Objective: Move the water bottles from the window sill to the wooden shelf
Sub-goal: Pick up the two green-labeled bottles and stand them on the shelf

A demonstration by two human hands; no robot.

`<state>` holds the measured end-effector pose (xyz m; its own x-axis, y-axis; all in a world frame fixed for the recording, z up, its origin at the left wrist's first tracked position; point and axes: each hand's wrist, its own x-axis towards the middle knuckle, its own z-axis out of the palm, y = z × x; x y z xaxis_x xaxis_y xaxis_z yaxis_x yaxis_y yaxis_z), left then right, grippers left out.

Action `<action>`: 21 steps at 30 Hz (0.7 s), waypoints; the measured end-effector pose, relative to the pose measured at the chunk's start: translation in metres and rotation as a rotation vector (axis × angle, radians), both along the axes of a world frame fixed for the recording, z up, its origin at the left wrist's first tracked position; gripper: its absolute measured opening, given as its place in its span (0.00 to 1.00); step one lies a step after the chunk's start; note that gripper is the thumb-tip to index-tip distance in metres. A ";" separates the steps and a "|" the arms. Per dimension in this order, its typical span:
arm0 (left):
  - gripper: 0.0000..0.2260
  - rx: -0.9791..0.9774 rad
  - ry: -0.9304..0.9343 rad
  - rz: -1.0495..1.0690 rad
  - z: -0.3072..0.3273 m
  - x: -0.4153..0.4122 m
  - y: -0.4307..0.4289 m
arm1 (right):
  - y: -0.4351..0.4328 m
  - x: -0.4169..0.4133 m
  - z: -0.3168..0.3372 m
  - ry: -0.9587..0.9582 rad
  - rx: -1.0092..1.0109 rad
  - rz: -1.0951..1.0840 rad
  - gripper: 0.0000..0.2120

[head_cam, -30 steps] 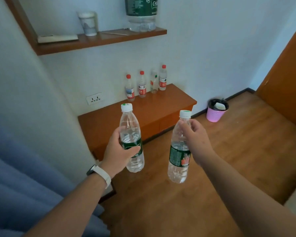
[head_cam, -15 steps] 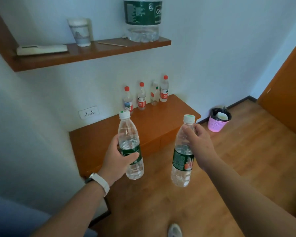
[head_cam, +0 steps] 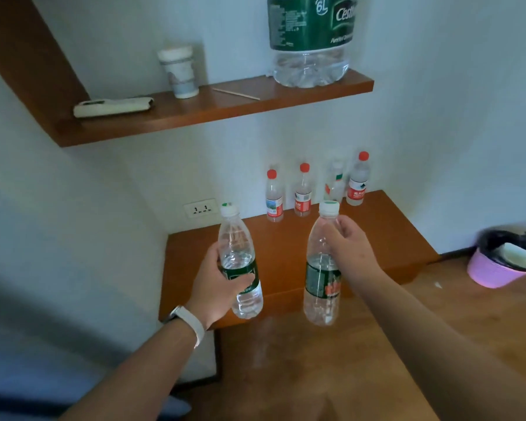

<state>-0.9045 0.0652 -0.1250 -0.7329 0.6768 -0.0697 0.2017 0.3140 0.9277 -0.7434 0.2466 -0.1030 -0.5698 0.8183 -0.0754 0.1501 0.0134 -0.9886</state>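
My left hand (head_cam: 214, 285) grips a clear, green-labelled water bottle (head_cam: 239, 238) around its middle, upright. My right hand (head_cam: 351, 249) holds a second green-labelled bottle (head_cam: 321, 287) by its neck, just below the white cap. Both bottles hang in front of the low wooden shelf (head_cam: 386, 235) against the wall. Several small water bottles stand along the back of that shelf: a red-capped one (head_cam: 274, 197), another (head_cam: 302, 191), a pale-capped one (head_cam: 334, 182) and a red-capped one (head_cam: 358, 180).
A higher wall shelf (head_cam: 225, 107) carries a 6 L water jug (head_cam: 312, 38), a paper cup (head_cam: 179, 71), a thin stick and a remote-like object (head_cam: 113, 106). A wall socket (head_cam: 201, 208) sits left of the low shelf. A pink bin (head_cam: 495, 268) stands on the wooden floor at right.
The view has moved closer to the low shelf and tilted up. Both hands carry their bottles forward, now over the shelf's front. The blue curtain at lower left has mostly left the view.
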 end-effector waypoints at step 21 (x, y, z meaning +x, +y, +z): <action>0.32 0.049 -0.029 0.072 -0.021 -0.153 0.071 | 0.063 -0.179 0.007 -0.081 0.074 0.171 0.15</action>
